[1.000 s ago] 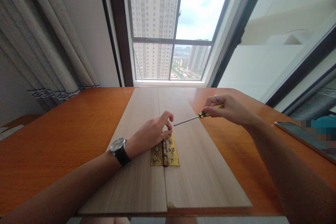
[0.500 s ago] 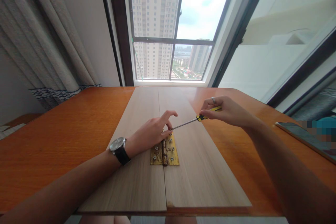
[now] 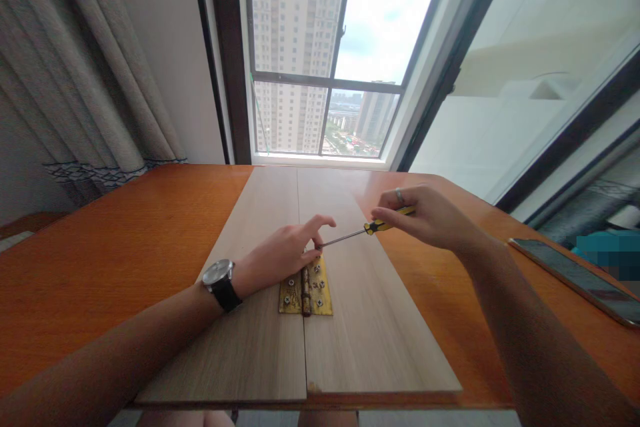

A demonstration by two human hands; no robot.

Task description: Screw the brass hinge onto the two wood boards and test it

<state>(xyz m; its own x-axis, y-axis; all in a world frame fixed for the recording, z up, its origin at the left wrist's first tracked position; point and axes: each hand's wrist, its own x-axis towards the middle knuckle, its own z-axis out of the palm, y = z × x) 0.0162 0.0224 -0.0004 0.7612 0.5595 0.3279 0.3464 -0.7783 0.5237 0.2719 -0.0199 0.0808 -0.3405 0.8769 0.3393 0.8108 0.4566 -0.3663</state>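
My right hand (image 3: 423, 213) grips the yellow and black handle of a screwdriver (image 3: 345, 237). Its metal shaft slopes down to the left, toward the fingertips of my left hand (image 3: 280, 250). There the left thumb and a finger pinch together at the tip, while the index finger is raised; what lies between them is too small to make out. Beneath and beside that hand is a brass-coloured, stained hinge (image 3: 325, 303) with several screws in its leaves. It spans the seam between a left wooden board (image 3: 225, 347) and a right wooden board (image 3: 380, 340).
The boards lie on an orange-brown table (image 3: 125, 247). A phone (image 3: 570, 277) rests near the table's right edge. Beyond the far edge is a window (image 3: 330, 80), with a grey curtain (image 3: 95, 80) hanging at the left.
The whole view has shifted slightly, with table, boards and hands a little further left. Both hands keep the same hold at the hinge's far end.
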